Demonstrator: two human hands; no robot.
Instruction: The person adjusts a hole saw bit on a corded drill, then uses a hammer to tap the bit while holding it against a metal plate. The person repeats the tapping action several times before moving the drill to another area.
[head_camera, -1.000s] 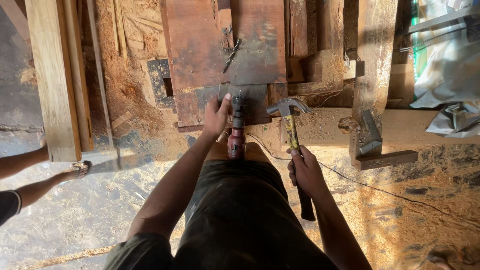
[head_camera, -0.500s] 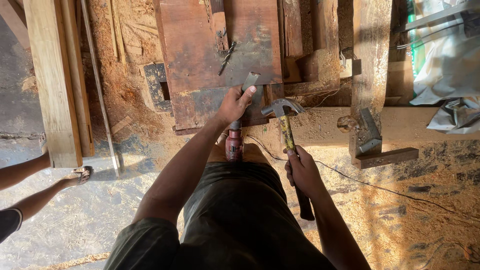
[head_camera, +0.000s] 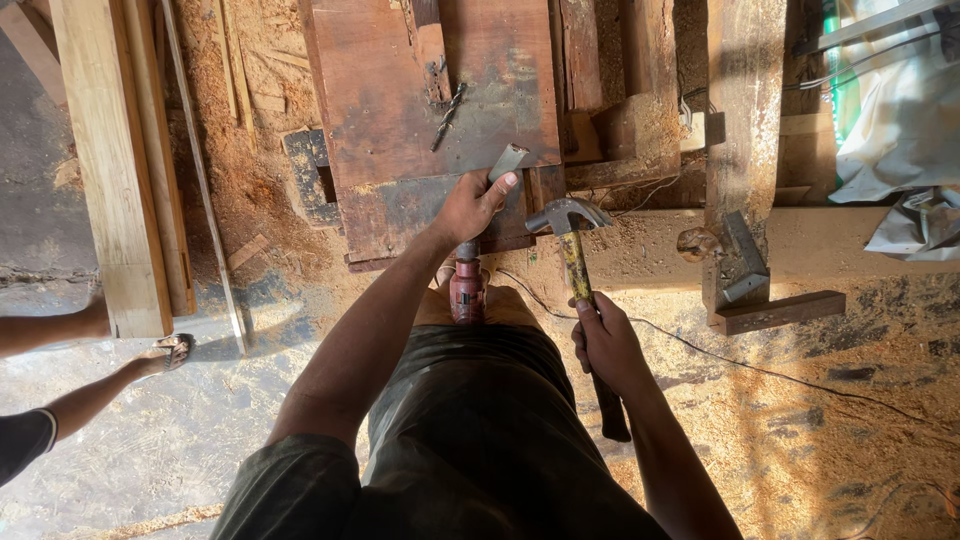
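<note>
Both grips unchanged; left hand raised grey piece higher.

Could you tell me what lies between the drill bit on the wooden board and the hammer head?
In the head view, the left hand lies between the drill bit and the hammer head, holding a small grey metal piece.

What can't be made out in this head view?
- Left hand: it covers most of the grey metal piece; its kind is unclear.
- Red power tool: the hand and the dark shorts hide both ends.
- Hammer: the right hand covers the middle of its handle.
- Bystander's leg: cut off by the left edge.
</note>
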